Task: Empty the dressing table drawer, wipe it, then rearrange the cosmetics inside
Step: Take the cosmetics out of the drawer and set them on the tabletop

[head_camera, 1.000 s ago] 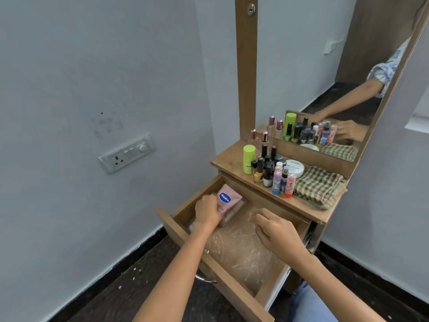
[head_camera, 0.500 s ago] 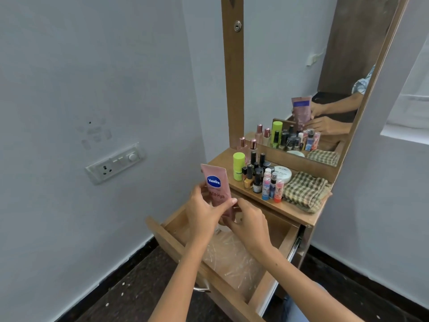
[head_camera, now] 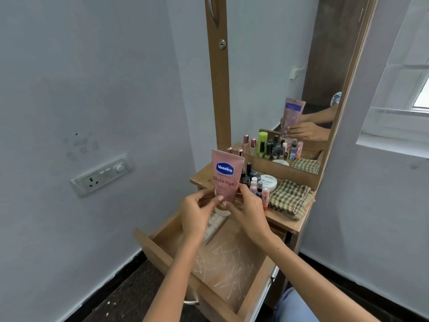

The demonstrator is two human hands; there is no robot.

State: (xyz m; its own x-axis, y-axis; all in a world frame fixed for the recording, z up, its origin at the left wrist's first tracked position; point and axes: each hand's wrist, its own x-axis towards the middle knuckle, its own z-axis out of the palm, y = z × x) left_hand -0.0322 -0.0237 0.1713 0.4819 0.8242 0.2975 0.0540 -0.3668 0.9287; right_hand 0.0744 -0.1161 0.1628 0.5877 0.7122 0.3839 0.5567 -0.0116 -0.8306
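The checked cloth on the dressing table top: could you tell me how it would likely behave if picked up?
The checked cloth lies crumpled in soft folds, so it probably goes floppy and drapes. It looks like thin fabric, likely light. One edge overhangs the table top, so a push might slide it off.

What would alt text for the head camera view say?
Both hands, left hand and right hand, hold a pink Vaseline tube upright above an open wooden drawer. Behind it, small cosmetics bottles and a checked cloth sit before a mirror.
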